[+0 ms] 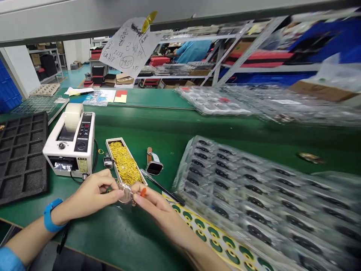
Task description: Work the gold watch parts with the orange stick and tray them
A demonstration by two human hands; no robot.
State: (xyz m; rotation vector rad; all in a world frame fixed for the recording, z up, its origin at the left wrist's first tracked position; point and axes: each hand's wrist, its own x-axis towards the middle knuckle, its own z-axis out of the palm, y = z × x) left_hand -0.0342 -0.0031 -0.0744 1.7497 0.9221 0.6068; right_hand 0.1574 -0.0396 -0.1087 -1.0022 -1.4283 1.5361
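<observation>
My left hand [91, 192] and my right hand [153, 205] meet over the green table [158, 124], both pinching a small round clear part [126, 194] between their fingertips. An orange tip [143, 192] shows at my right fingers; I cannot tell what it belongs to. Just behind the hands lies a narrow white tray of small yellow rings [125, 161]. A blue band [50, 216] circles my left wrist.
A white tape dispenser [70, 145] stands at left beside a black foam tray [21, 154]. Stacked clear blister trays of dark parts [254, 192] fill the right. A sheet of green-yellow round stickers [208, 235], a smartwatch [153, 165] and a thin black rod [163, 186] lie nearby.
</observation>
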